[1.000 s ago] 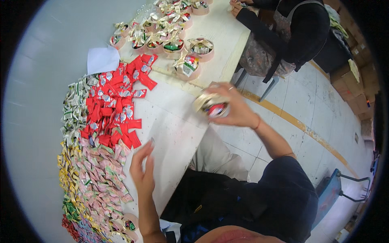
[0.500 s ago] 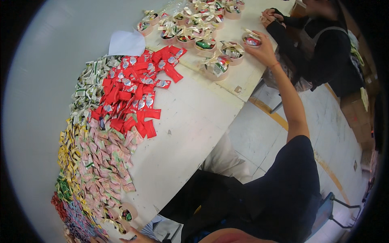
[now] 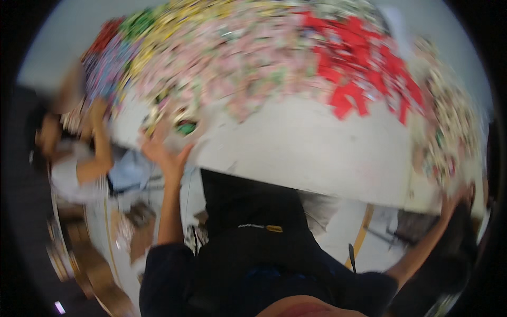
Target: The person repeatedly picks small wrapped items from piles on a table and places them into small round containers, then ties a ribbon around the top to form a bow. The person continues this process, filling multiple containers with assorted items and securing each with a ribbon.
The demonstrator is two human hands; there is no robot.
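At the table's near left, my left hand [image 3: 168,150] has its thumb and fingers spread. It is right beside a round pink box [image 3: 199,127] with a green packet in it, and whether it touches the box is unclear. Gold-coloured ribbon shows around that box and just left of it. My right hand [image 3: 453,199] reaches to the far right table edge, next to a cluster of ribboned round boxes [image 3: 449,111]. Motion smears its fingers, so I cannot make out anything in them.
Heaps of pink packets [image 3: 227,74], red packets [image 3: 348,58] and yellow packets [image 3: 195,24] cover the table's far side. Blue-violet packets [image 3: 108,66] lie at the left. A person in a white top [image 3: 79,171] sits at the left; another's dark sleeve [image 3: 457,243] is at the right.
The view has swung left and is blurred. Earlier my right hand held a ribboned round box by the cluster; now its grip is unreadable. My left hand has come fully into view.
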